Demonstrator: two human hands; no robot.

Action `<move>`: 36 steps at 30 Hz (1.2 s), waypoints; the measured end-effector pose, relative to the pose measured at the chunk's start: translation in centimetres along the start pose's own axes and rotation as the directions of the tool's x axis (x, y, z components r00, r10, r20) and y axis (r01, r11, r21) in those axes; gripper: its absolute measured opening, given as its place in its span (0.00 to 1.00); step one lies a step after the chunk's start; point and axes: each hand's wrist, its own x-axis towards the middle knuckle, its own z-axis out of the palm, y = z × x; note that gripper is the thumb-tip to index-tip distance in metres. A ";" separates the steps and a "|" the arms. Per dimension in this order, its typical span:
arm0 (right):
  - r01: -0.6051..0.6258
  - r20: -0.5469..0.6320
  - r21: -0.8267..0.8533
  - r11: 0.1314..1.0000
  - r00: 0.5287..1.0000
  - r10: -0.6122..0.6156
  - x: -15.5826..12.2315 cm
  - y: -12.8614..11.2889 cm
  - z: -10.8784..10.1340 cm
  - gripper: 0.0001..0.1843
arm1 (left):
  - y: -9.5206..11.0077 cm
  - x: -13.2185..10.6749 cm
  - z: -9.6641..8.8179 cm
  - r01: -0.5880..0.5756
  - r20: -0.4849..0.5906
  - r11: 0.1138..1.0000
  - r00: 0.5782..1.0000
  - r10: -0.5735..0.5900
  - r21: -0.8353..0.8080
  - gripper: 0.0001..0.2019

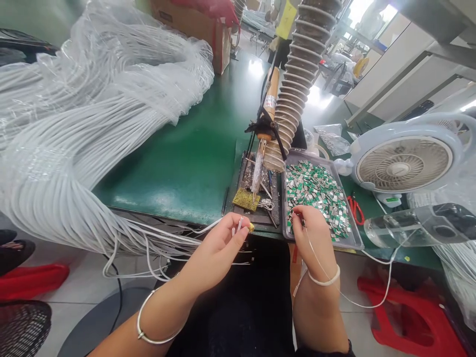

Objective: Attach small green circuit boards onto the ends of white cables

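Note:
My left hand [219,250] is closed, thumb against fingers, on the end of a white cable [240,223]. A small yellow piece [252,227] shows just beyond its fingertips; I cannot tell whether it is held. My right hand [314,235] bends its fingers together over the near left part of a grey tray [355,241] filled with small green-and-silver connectors [316,188]. Thin solder wire [311,248] runs from its fingers across the back of the hand; whether a connector is also pinched is hidden. Between and beyond the hands, a soldering iron [258,168] points down at a yellow sponge [246,199].
A large plastic-wrapped cable bundle [74,134] covers the left of the green table [193,148]. A ribbed hose [305,64] hangs behind the iron. On the right are a fan [405,158], a clear bottle [397,227] and red-handled cutters [356,210].

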 end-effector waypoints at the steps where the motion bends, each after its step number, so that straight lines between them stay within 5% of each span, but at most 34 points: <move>1: -0.007 -0.023 0.002 1.000 1.000 0.007 0.0 0.0 0.1 0.08 | -0.1 0.0 0.0 0.001 0.004 1.000 1.000 -0.001 -0.009 0.09; 11: 0.105 -0.298 0.197 0.975 0.954 -0.043 -0.3 -1.6 0.1 0.07 | 0.4 0.4 0.5 0.058 0.044 0.964 0.998 -0.048 -0.259 0.07; 21: 0.246 -0.265 0.461 0.853 0.955 -0.132 -1.2 -4.7 1.3 0.11 | 0.1 0.5 1.2 0.041 -0.087 0.944 0.993 -0.073 -0.329 0.08; 36: 0.223 -0.273 0.563 0.796 0.959 -0.076 -1.9 -6.1 2.6 0.12 | 1.2 0.5 1.6 -0.024 -0.155 0.977 0.988 -0.010 -0.212 0.06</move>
